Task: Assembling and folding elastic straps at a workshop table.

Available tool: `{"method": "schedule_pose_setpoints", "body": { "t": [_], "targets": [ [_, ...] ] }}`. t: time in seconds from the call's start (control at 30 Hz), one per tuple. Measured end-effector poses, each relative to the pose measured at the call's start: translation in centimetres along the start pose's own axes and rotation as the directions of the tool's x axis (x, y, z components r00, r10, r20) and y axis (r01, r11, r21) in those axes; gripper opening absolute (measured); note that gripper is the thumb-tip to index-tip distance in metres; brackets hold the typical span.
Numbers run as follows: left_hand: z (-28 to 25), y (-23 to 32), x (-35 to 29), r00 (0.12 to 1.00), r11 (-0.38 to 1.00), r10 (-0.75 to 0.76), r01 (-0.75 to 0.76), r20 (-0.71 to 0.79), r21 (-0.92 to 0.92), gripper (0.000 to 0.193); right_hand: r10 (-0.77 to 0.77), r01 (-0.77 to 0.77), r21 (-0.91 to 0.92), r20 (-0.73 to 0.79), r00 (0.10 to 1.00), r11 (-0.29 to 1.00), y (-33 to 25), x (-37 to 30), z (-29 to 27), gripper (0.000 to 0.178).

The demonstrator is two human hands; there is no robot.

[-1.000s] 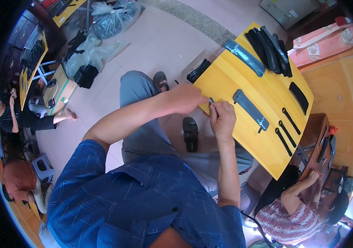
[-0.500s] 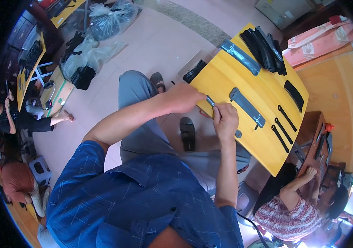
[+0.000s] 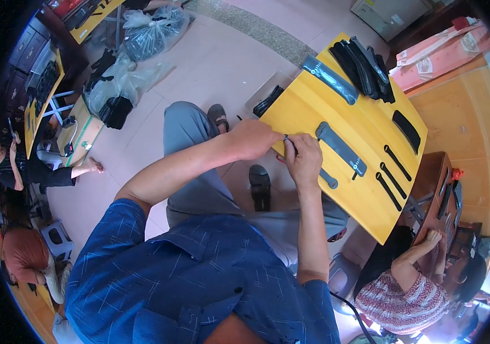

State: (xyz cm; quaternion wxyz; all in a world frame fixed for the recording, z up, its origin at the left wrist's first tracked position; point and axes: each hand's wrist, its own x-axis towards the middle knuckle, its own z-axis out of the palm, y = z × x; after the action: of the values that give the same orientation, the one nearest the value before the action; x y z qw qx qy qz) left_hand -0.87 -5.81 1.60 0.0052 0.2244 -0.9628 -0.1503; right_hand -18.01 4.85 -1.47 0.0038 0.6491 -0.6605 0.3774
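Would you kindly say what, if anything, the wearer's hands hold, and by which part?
Left hand and right hand seem to pinch a dark strap near one end; the exact grip is hidden.

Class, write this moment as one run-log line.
left hand: pinching small dark strip | right hand: pinching same strip | yellow table: three black straps

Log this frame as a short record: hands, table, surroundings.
left hand: fingertips at dark strap, grip partly hidden
right hand: pinching the same strap, rounded end showing beside it
table: yellow
on table: flat grey piece, three black straps, curved black piece, black stack
floor: tied clear bag
nearby: other people
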Motion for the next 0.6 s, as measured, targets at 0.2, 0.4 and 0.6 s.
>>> {"method": "schedule_pose_setpoints", "body": {
  "t": [0.2, 0.4, 0.6],
  "targets": [
    [-0.2, 0.0, 0.1, 1.0, 1.0, 0.005, -0.005, -0.024, -0.023, 0.029, 0.025, -0.025, 0.019, 0.02, 0.999, 0.999, 0.2, 0.2, -0.1, 0.006],
    [-0.4, 0.6, -0.5, 0.993, 0.981, -0.117, 0.114, -0.014, -0.154, 0.033, 0.052, -0.054, 0.086, 0.024, 0.998, 0.995, 0.1, 0.2, -0.2, 0.004],
    [-0.2, 0.0, -0.2, 0.996, 0.989, -0.058, 0.049, -0.062, -0.142, 0.037, 0.044, -0.044, 0.081, 0.008, 0.999, 0.996, 0.1, 0.5, 0.0, 0.004]
  ]
}}
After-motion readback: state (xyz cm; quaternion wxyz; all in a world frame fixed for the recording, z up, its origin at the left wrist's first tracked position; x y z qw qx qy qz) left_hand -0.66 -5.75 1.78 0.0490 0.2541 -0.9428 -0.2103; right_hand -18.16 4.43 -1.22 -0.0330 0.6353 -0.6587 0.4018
